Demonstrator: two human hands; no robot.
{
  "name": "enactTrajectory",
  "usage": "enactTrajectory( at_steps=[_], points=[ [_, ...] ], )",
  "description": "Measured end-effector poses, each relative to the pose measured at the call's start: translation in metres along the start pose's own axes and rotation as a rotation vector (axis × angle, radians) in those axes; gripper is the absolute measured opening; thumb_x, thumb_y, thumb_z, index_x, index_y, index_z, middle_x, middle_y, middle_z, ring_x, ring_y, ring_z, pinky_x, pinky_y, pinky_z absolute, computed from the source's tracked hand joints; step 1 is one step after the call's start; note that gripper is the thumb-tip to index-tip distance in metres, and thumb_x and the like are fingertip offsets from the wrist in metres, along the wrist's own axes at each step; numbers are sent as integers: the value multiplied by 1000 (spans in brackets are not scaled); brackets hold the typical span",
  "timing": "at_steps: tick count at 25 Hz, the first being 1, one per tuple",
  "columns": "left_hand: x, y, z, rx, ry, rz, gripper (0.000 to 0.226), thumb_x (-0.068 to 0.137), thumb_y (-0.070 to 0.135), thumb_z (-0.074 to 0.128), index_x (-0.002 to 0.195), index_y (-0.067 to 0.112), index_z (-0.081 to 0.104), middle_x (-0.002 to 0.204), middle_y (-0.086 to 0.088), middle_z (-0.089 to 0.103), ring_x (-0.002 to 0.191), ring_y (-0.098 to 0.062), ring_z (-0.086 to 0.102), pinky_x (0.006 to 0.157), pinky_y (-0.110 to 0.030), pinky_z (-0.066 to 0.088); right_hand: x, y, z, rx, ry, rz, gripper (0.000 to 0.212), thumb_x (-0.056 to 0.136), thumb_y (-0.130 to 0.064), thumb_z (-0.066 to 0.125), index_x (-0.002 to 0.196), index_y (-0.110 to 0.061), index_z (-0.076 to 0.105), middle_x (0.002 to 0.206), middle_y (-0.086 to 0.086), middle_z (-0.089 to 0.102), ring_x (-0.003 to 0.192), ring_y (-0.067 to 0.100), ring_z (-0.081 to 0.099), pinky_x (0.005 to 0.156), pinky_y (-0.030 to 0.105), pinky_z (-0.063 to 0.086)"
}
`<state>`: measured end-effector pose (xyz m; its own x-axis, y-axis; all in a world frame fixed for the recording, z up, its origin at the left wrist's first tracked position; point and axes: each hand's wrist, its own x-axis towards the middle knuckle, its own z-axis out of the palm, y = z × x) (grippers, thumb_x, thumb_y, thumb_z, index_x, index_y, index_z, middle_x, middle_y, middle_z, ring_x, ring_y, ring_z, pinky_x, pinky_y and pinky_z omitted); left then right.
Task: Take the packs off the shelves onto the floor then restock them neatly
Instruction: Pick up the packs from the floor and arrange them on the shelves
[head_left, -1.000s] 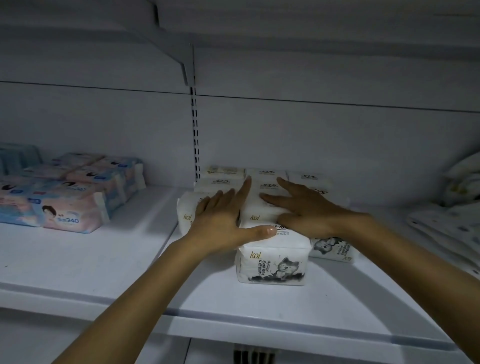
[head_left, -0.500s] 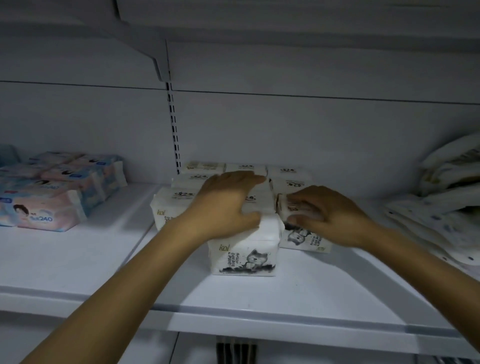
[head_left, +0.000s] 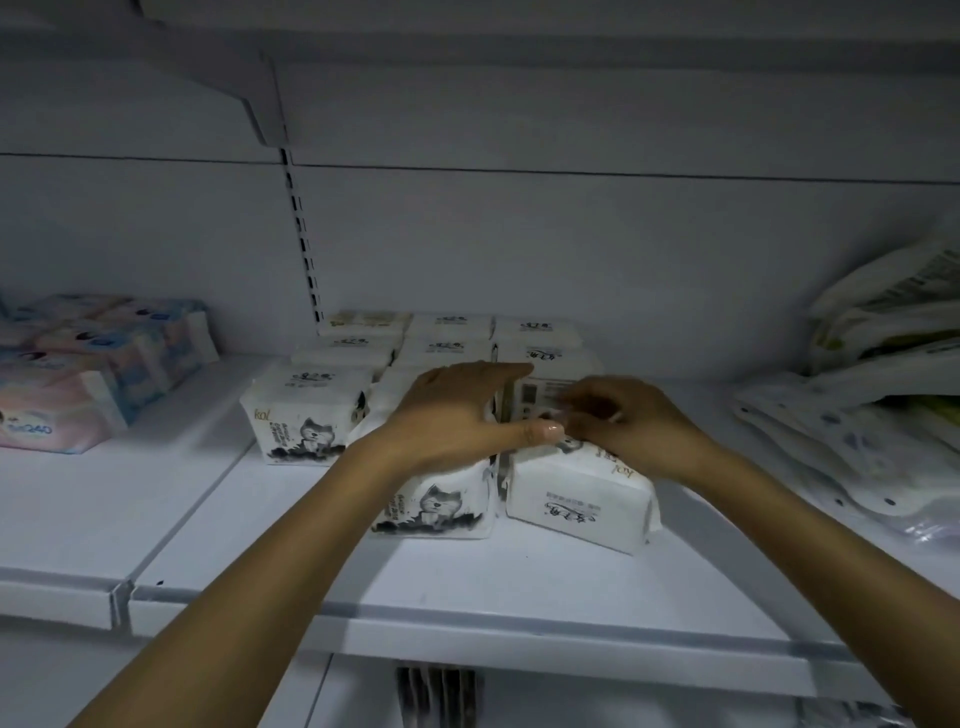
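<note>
on the shelf (head_left: 519, 587), found white packs (head_left: 447, 338) blocked in three columns, back rows pushed up to the wall (head_left: 623, 260). logged left pack (head_left: 306, 410) upright at the front of the left column, cat print and "kol" facing out. logged mid pack (head_left: 436, 501) upright too, further forward, just beside the right pack (head_left: 576, 499), with a thin dark gap between. marked right pack as tilted and skewed, script label turned to the camera, "kol" upside down on its upper face. saw left hand (head_left: 452, 415) laid flat on top of mid pack, fingers (head_left: 493, 371) straight and pointing right, released, grasping nothing. saw thumb (head_left: 540, 431) stretched out across the gap, tip touching or nearly touching the right hand (head_left: 634, 421); could not tell which. saw right hand on the upper back edge of right pack, fingers (head_left: 597, 402) curled and grasping it there; motion blur over the fingertips, so could not make out the exact hold. noted a barcode panel (head_left: 537, 397) just behind both hands; could not tell whether part of right pack or of one behind. traced both forearms (head_left: 260, 597) in from the bottom corners. tagged pink packs (head_left: 78, 384) stacked at far left on the neighbouring shelf section, well apart from the white ones. tagged floppy bags (head_left: 857, 415) piled at far right, near but not touching right pack. noted slotted rail (head_left: 306, 260) running up the wall behind the left column, bracket (head_left: 249, 88) above it under the upper shelf (head_left: 519, 31). dim bluish light throughout.
</note>
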<state>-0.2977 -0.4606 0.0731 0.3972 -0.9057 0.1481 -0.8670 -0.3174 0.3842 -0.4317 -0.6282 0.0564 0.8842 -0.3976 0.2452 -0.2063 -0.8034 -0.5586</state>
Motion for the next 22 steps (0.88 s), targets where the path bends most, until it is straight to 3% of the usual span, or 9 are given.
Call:
enactTrajectory(
  at_steps=[2, 3, 5, 8, 11, 14, 16, 19, 22],
  points=[
    [2, 1, 0, 11, 18, 13, 70, 74, 81, 45, 133, 44, 48, 139, 15, 50, 128, -12, 46, 105, -35, 37, -8, -13, -6, -4, 216, -46, 19, 83, -51, 64, 87, -33, 66, 83, -21, 65, 79, -2, 60, 69, 20, 48],
    [2, 2, 1, 16, 29, 14, 63, 77, 77, 45, 130, 43, 52, 135, 15, 53, 125, -12, 48, 101, -32, 38, -14, -19, -13, -21, 204, -69, 32, 78, -62, 60, 86, -32, 67, 85, -19, 66, 80, 0, 61, 70, 25, 49],
    [2, 2, 3, 24, 35, -14, 57, 87, 66, 48, 137, 39, 46, 147, 11, 42, 133, -14, 40, 103, -29, 31, -27, -27, -18, -273, -31, -123, 60, 63, -79, 54, 103, -35, 65, 101, -18, 63, 91, 5, 59, 77, 29, 50],
    [0, 3, 4, -32, 38, -63, 73, 88, 66, 42, 151, 37, 20, 160, 10, 13, 145, -12, 18, 113, -33, 19, -32, -25, -13, -528, -170, -176, 66, 69, -59, 73, 125, -33, 51, 121, -12, 53, 105, 10, 52, 86, 32, 47],
    [-2, 3, 5, -125, 62, -80, 80, 83, 73, 28, 152, 36, 10, 161, 11, 10, 147, -11, 12, 116, -35, 16, -16, -23, -24, -168, -111, -29, 52, 77, -37, 76, 123, -29, 53, 117, -7, 59, 99, 11, 58, 84, 29, 48],
    [-5, 2, 7, -183, 103, -85, 74, 88, 69, 19, 153, 35, 7, 161, 12, 10, 147, -10, 11, 116, -33, 13, -21, -22, -28, 324, -36, 193, 54, 83, -35, 69, 130, -45, 44, 107, -2, 60, 89, 13, 63, 74, 28, 54],
    [-4, 1, 6, -172, 113, -94, 63, 97, 58, 25, 153, 33, 9, 160, 10, 13, 146, -11, 14, 114, -30, 15, -33, -22, -20, 584, 125, 283, 48, 88, -33, 63, 129, -50, 45, 104, 1, 64, 86, 16, 67, 65, 28, 56],
    [-3, -1, 4, -84, 78, -83, 56, 101, 42, 35, 152, 31, 16, 158, 6, 25, 143, -15, 25, 109, -28, 23, -46, -21, -7, 941, 470, 364, 33, 93, -28, 58, 125, -35, 52, 110, 1, 67, 88, 17, 68, 60, 32, 56],
    [-5, 1, 5, -118, 79, -72, 59, 97, 58, 25, 151, 33, 21, 156, 8, 29, 142, -14, 27, 110, -28, 21, -64, -21, 5, 1163, 689, 431, 37, 93, -22, 59, 126, -28, 44, 106, -3, 64, 91, 16, 65, 67, 34, 55]
  ],
)
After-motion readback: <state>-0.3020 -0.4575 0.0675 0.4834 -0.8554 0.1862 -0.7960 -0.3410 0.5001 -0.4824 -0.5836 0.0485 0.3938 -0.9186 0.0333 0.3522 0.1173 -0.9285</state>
